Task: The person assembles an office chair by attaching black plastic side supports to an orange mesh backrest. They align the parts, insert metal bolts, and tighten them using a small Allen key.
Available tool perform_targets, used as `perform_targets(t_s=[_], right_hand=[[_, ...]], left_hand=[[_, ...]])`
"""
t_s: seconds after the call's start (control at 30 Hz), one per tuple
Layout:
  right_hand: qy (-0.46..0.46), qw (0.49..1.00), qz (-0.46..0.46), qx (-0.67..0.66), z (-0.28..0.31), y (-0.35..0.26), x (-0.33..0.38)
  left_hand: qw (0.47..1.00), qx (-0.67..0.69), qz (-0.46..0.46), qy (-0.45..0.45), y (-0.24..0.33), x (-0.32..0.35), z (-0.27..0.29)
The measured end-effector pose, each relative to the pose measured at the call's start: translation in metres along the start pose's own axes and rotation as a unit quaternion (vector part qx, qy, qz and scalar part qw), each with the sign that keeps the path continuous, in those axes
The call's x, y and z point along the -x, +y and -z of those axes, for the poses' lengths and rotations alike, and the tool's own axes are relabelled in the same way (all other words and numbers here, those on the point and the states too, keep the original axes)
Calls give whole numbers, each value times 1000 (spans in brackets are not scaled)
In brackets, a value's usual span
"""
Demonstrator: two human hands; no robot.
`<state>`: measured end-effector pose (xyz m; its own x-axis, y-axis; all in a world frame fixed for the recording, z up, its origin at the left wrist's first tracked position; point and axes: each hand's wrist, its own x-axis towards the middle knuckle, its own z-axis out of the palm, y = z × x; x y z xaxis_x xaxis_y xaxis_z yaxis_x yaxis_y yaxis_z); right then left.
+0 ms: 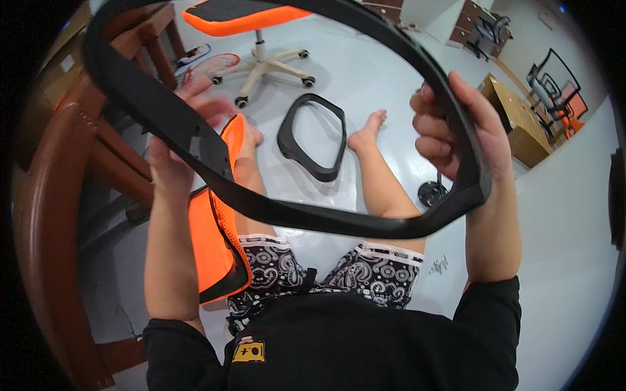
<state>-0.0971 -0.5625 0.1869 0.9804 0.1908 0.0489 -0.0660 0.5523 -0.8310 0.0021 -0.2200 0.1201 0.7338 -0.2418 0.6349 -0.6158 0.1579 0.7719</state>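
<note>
A large black loop-shaped chair armrest (313,218) is held up close in front of me, spanning most of the upper middle. My right hand (466,130) is wrapped round its right side, with curled fingers showing inside the loop. By its left side is my left hand (175,159), partly covered by the armrest. The left fingers stretch out, blurred, on the loop's inner side, and the thumb is on the outer side; whether they touch it I cannot tell. A second black loop armrest (285,133) lies on the floor between my feet.
An orange chair back panel (212,244) with black edging leans by my left leg. Ahead stands an orange-edged seat (241,23) on a wheeled base (264,68). Brown wooden furniture (49,215) borders the left. Small metal pieces (439,264) and a cardboard box (518,124) are at right.
</note>
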Motion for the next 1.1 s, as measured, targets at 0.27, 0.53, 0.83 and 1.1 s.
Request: perform_targets(t_s=[0.27, 0.53, 0.83, 1.1], right_hand=[[28, 974, -23, 223, -10, 40, -1], [156, 850, 270, 425, 50, 91, -16], [-14, 792, 362, 492, 11, 152, -23], [-186, 826, -161, 507, -14, 347, -62]], left_hand=[[966, 243, 47, 80, -10, 72, 2], [939, 147, 120, 288, 53, 75, 13], [916, -345, -187, 88, 140, 47, 69], [817, -560, 68, -118, 192, 66, 85]])
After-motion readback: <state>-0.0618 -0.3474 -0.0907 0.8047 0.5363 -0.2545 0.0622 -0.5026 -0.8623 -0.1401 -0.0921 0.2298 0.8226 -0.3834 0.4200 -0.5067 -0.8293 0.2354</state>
